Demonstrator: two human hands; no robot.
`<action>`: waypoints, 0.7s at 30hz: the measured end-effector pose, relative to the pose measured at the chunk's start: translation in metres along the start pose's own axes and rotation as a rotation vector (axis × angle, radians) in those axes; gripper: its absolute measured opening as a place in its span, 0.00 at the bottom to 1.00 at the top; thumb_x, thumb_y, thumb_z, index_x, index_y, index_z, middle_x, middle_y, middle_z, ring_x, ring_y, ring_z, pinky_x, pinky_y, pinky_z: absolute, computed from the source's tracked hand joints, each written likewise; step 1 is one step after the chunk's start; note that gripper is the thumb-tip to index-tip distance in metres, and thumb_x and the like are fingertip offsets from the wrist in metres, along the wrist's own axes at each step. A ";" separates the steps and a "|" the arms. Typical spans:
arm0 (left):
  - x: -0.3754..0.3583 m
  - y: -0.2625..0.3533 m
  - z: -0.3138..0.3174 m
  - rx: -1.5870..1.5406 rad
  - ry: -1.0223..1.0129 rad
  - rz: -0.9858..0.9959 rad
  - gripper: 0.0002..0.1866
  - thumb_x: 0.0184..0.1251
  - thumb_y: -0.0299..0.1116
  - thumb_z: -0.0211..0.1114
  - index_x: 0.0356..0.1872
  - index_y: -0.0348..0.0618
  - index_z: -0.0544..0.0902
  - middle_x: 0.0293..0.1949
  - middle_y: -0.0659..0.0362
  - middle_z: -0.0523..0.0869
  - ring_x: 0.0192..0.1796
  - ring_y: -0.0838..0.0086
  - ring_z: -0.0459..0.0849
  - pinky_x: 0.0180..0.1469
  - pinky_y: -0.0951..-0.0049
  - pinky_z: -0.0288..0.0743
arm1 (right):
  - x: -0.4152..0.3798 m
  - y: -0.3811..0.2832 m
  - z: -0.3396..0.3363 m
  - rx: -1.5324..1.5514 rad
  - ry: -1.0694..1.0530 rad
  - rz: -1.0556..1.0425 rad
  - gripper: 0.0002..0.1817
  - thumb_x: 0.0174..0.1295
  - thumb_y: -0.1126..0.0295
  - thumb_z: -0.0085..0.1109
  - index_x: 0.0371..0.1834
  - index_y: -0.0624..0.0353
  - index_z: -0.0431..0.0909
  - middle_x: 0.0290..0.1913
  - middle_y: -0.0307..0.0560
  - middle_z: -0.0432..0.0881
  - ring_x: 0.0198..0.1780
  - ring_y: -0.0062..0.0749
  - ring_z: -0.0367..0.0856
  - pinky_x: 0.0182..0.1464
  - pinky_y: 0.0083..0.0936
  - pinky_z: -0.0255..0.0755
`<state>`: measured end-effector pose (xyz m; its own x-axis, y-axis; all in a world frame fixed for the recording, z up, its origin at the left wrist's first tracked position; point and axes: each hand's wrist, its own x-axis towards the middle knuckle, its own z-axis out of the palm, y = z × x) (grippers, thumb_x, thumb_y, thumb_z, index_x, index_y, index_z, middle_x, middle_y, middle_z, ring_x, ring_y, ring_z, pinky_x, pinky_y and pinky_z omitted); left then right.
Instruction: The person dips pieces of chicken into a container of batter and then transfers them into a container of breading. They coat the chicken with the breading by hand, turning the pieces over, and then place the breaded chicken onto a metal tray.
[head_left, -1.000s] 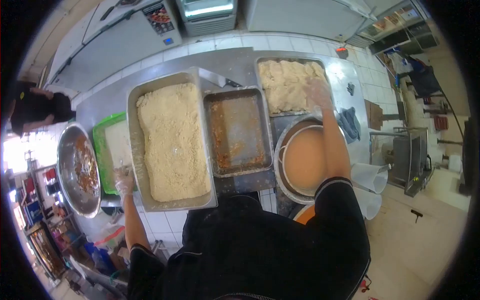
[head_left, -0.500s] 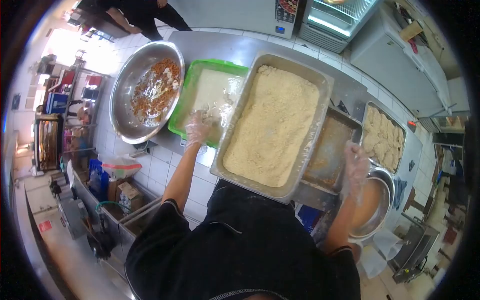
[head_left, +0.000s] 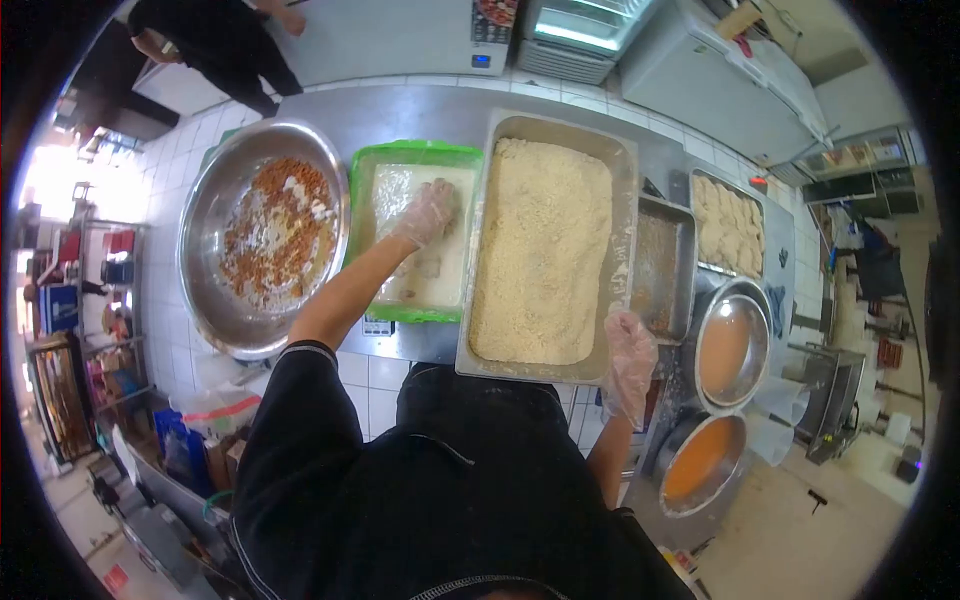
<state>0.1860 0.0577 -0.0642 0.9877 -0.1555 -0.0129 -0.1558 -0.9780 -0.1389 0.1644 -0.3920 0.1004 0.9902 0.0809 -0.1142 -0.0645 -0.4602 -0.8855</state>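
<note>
Your right hand (head_left: 630, 360) has moved from beside the small tray (head_left: 688, 255) to the flour tray's (head_left: 628, 215) near corner, your left hand (head_left: 430, 213) deeper over the green tub's (head_left: 415, 150) white liquid (head_left: 398, 188), fingers bent, both grips undeterminable.

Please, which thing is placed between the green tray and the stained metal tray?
The head view shows a deep metal pan of pale powder between the green tray and the stained tray.
</note>
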 end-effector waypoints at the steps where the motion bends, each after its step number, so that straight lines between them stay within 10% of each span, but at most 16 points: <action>1: -0.001 -0.004 -0.001 0.005 0.045 0.043 0.16 0.66 0.34 0.62 0.53 0.48 0.86 0.60 0.48 0.78 0.69 0.51 0.72 0.68 0.52 0.69 | -0.001 0.000 -0.004 0.020 0.020 -0.020 0.14 0.69 0.69 0.67 0.53 0.66 0.86 0.47 0.48 0.90 0.52 0.30 0.86 0.58 0.28 0.76; 18: -0.024 -0.025 -0.076 -0.749 0.114 -0.210 0.11 0.61 0.35 0.69 0.41 0.42 0.87 0.45 0.49 0.88 0.52 0.51 0.85 0.57 0.52 0.79 | 0.005 0.027 -0.039 0.080 0.096 0.000 0.14 0.71 0.72 0.67 0.57 0.65 0.84 0.53 0.42 0.87 0.55 0.25 0.82 0.63 0.24 0.73; 21: -0.034 -0.025 -0.036 -0.873 0.387 -0.237 0.12 0.63 0.35 0.69 0.44 0.40 0.86 0.47 0.49 0.90 0.53 0.52 0.87 0.57 0.56 0.79 | 0.004 -0.002 -0.041 0.113 0.080 0.037 0.14 0.71 0.72 0.67 0.57 0.65 0.84 0.52 0.42 0.87 0.54 0.25 0.82 0.63 0.24 0.73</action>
<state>0.1561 0.0826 -0.0248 0.9474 0.1750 0.2681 -0.0603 -0.7250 0.6861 0.1736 -0.4267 0.1202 0.9933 -0.0069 -0.1157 -0.1104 -0.3589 -0.9268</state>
